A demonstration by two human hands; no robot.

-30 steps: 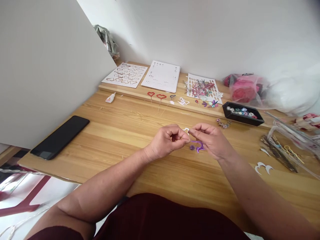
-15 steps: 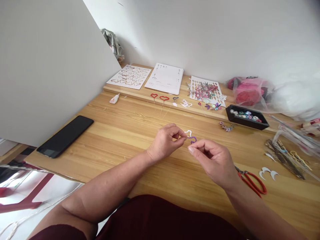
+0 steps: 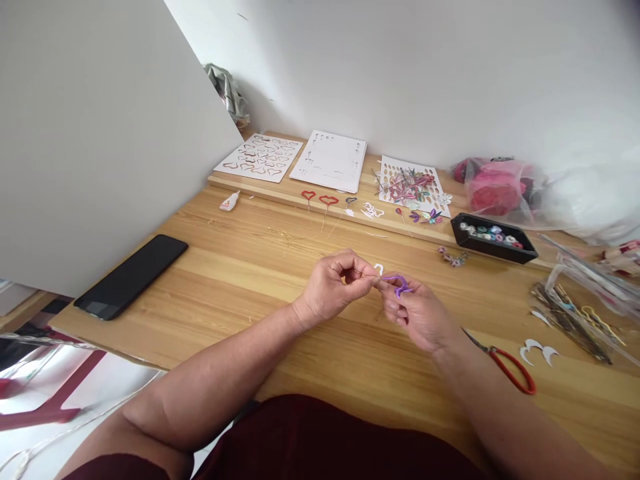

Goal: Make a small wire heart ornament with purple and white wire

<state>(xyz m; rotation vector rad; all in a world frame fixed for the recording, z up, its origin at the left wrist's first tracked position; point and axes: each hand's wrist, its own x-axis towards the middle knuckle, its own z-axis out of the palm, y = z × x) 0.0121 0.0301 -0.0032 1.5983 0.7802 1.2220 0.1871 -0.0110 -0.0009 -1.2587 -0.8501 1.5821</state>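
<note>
Above the middle of the tabletop, my left hand point(image 3: 336, 287) is closed in a pinch on a thin wire point(image 3: 369, 275). The wire runs to a purple thread-wrapped wavy outline point(image 3: 401, 289). My right hand point(image 3: 417, 317) is closed on that purple outline, its thumb and fingertips touching those of the left. Part of the purple piece is covered by the right fingers. Just behind the fingertips lies a white wavy cutout point(image 3: 379, 269), partly hidden. Red-handled scissors point(image 3: 515, 372) rest beside my right forearm.
Along the back ledge are cut-out sheets point(image 3: 263, 158), white paper point(image 3: 330, 162), red heart-shaped outlines point(image 3: 329, 199) and a black tray point(image 3: 493, 250) of thread spools. A glue bottle point(image 3: 230, 201) and phone point(image 3: 133, 275) are left; white crescents point(image 3: 549, 355) lie right.
My right hand has turned and closed around the purple outline, which now lies against its fingers, further right. The right fingertips have come up to the left ones. My left hand has barely moved.
</note>
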